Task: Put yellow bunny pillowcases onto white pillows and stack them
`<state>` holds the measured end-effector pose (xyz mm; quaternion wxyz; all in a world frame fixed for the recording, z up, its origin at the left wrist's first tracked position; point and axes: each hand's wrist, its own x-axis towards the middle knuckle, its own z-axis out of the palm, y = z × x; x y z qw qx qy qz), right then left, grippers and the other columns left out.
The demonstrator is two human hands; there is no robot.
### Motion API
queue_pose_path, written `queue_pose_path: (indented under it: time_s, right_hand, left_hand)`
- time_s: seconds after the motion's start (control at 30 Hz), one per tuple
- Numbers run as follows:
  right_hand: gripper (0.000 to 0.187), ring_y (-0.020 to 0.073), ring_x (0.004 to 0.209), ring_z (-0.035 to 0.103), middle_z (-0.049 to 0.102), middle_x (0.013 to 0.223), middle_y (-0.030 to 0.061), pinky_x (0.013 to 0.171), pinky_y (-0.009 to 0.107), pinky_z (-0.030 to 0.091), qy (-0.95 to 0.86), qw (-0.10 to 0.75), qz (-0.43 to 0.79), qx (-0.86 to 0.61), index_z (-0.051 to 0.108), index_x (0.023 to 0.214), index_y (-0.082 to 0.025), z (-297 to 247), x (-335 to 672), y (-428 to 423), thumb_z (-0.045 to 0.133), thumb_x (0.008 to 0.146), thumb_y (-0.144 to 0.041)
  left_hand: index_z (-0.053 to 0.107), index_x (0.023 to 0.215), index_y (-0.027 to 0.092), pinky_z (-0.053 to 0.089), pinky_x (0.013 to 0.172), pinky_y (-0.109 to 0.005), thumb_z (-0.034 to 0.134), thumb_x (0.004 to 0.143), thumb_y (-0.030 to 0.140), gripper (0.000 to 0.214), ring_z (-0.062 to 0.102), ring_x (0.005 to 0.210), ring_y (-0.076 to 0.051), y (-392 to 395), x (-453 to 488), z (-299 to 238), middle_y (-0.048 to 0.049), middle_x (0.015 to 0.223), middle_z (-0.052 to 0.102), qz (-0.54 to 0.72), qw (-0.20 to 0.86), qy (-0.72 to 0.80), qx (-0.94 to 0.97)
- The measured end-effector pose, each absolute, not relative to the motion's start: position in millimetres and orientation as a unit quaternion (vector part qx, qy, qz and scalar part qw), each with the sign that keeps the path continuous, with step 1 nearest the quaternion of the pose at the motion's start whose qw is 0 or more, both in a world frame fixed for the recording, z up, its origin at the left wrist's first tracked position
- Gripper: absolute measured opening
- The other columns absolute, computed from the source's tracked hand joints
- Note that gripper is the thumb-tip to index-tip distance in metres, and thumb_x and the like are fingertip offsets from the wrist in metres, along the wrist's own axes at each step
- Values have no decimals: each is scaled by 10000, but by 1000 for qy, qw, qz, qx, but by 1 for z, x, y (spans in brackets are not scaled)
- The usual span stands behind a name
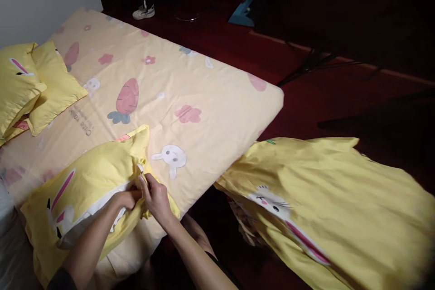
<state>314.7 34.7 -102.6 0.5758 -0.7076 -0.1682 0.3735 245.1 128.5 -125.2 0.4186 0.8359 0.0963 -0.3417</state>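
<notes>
A yellow pillowcase [105, 161] with a rabbit print lies on the bed's near corner, its long side gaping. White pillow filling [97, 208] shows in the gap. My left hand [127, 199] reaches into the opening at the right end, its fingers hidden by fabric. Close beside it, my right hand [156, 197] is closed on the gathered edge of the pillowcase, the thumb pressed against the cloth. A small white bit [140, 168] shows just above the right thumb.
The bed [217, 95] has a cream sheet with carrots, flowers and rabbits. Two yellow pillows [54, 84] lie at the left. Large yellow bedding [326, 190] spreads at the right, beyond the bed edge. A white shoe [143, 12] and a blue dustpan-like object [242, 12] are on the dark red floor.
</notes>
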Motion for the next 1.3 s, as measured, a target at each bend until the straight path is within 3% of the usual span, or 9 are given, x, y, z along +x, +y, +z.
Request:
queue_pose_path:
  time_s: [0.23,0.3,0.43,0.57,0.67,0.83,0.93,1.03,1.3]
  right_hand:
    - [560,163,586,561,611,698,0,571,306,488,-140,598,489,-619,566,1221,-194,-136,342,12,529,864,-624]
    - [591,222,927,639,668,1093,96,794,385,525,-248,589,492,-592,461,1403,-255,-134,342,-2,554,888,-530]
    - [458,339,1385,346,406,1500,157,1023,527,358,-531,438,292,-664,516,1378,-268,-124,329,-16,504,921,-292]
    - [198,262,1101,555,661,1095,128,954,437,363,-727,284,239,-578,648,1068,-195,-117,324,-1,517,919,-208]
    - [201,187,756,555,630,749,38,788,352,394,-777,261,225,-526,622,851,-188,-107,334,10,505,964,-305]
    - [232,200,777,534,651,821,64,722,359,377,-783,302,120,-530,648,959,-181,-89,334,18,440,997,-278]
    - [227,224,995,552,674,1112,96,846,388,403,-780,318,93,-530,656,975,-198,-109,315,30,432,1001,-227]
    - [284,198,992,568,693,1075,76,885,368,416,-781,337,95,-517,636,879,-188,-143,299,42,391,1019,-218]
    - [360,157,598,461,561,643,10,640,313,352,-785,350,60,-507,545,723,-202,-141,316,17,349,1025,-211]
  left_hand:
    - [590,1266,210,519,972,-311,369,983,233,359,654,1132,-188,109,144,-34,-78,1227,703,-40,503,341,793]
    - [644,1137,228,540,874,-271,410,967,208,290,692,1006,-168,88,97,-26,-49,1037,752,54,373,391,840]
    - [608,1203,187,514,838,-348,531,922,304,314,672,1013,-236,48,32,-45,-106,1084,724,68,90,384,916]
    - [614,862,193,482,767,-364,526,928,309,160,647,746,-199,37,15,-56,-39,764,675,23,19,375,926]
    - [489,633,225,482,716,-316,485,915,142,294,540,548,-136,42,3,-40,35,548,517,59,37,331,941]
    - [518,652,253,477,576,-297,527,901,172,262,543,537,-156,46,-22,-20,20,553,540,130,9,336,933]
    - [582,739,224,533,774,-341,529,911,176,186,665,858,-211,52,-16,-44,-74,884,694,109,-17,361,926]
    - [618,867,194,510,918,-372,527,918,154,111,634,1092,-240,60,-3,-84,-117,1123,686,100,-19,352,930]
    - [558,677,205,422,583,-276,526,945,237,271,579,549,-152,68,-14,-88,2,551,572,119,-66,336,932]
